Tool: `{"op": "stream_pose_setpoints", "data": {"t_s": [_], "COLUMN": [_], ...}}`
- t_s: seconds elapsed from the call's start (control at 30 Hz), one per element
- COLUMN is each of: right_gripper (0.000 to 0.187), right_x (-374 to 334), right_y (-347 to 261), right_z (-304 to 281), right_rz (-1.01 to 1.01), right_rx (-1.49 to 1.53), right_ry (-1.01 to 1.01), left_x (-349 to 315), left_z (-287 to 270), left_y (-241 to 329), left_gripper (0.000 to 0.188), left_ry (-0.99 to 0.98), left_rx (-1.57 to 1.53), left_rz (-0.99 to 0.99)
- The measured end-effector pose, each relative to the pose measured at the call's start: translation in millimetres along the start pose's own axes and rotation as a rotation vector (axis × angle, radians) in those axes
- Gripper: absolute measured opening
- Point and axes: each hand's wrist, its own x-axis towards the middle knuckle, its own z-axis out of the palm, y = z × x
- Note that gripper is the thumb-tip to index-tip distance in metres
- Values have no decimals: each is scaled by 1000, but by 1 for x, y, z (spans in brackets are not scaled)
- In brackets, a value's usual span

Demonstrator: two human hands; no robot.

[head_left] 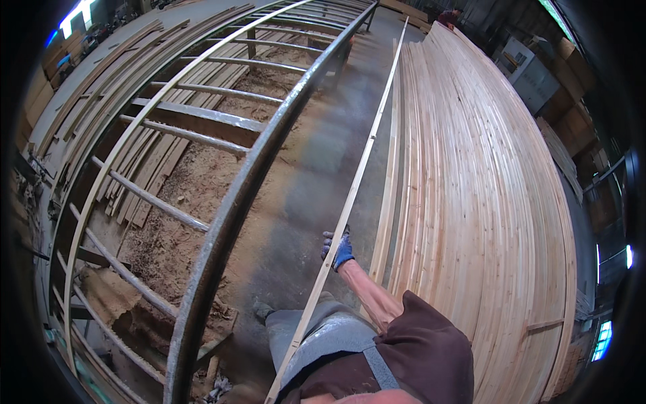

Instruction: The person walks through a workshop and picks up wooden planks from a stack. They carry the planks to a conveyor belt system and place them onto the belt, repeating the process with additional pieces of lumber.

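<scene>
**Head view: a slender wooden strip ran away from us, lengthwise down the aisle**

We saw the wooden strip (351, 200) between a metal frame (269, 135) on the left and a broad stack of timber (471, 168) on the right. Its long axis ran from the lower edge, where it left the picture, up and rightward to a far tip near the top, roughly in line with the stack's near side. It passed over the wearer's grey apron (340, 342), and small dark marks dotted its length. We could not tell whether the far end touched anything.

The right hand (340, 248), in a blue-and-grey glove, was grasping the strip, its fingers wrapped to the left side; the bare forearm (372, 293) reached out of a dark brown sleeve (427, 343). The left hand lay outside our view, so we could not tell its state.

Beneath the strip we had a grey concrete floor (330, 168). Sawdust (195, 182) covered the ground under the frame, with loose boards (151, 182) lying there too. Along the frame's crossbars lay another pale strip (176, 79). The stack's narrow pieces sat closely side by side. Farther off, we noticed a white cabinet (531, 74) at right and a person (449, 17) beyond the stack.
</scene>
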Motion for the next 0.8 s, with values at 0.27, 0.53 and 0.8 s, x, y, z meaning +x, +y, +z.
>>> {"op": "stream_pose_setpoints", "data": {"t_s": [0.27,0.53,0.8], "right_gripper": [79,50,31], "right_x": [23,51,96], "right_y": [51,108,122], "right_z": [175,292,320], "right_rz": [-55,-274,-529], "right_rx": [36,-157,-814], "right_ry": [-127,-242,-216], "left_x": [15,43,74], "left_z": [-49,-211,-291], "left_y": [-157,-192,-73], "left_gripper": [44,63,51], "left_ry": [84,314,688], "left_rx": [88,-122,-106], "left_rz": [-91,-226,140]}}
